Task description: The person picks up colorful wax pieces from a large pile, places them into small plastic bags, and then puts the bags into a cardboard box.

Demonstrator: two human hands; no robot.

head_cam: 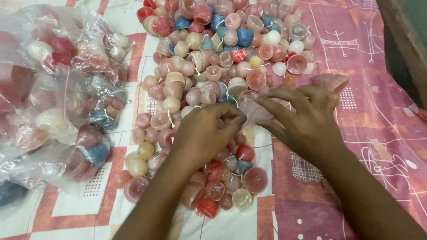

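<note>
A wide heap of small wax candles (213, 66) runs from the top centre of the frame down to the lower middle, lying on a patterned pink, red and white cloth (378, 133). Most are pink, with red, blue, cream and white ones mixed in, and thin white wicks show on many.

The left hand (204, 131) sits at the centre of the frame, over the lower part of the heap, fingers bunched together and pointing right. The fingertips seem to pinch something thin and clear, possibly a small plastic bag (251, 109), but it is hard to make out against the candles behind it. The hand covers the candles beneath it.

The right hand (302, 118) is just right of centre, fingers spread slightly and curled toward the left hand, their tips at the same faint clear film. Whether it truly grips the film cannot be told. Just beyond its fingertips lies a pale pink cup-shaped candle (331, 81), partly hidden by the fingers.

At the left edge, several filled clear plastic bags (58, 102) of candles are piled, blurred and cut off by the frame. Both forearms leave the frame at the bottom. A dark wooden edge (407, 40) shows at the upper right.
</note>
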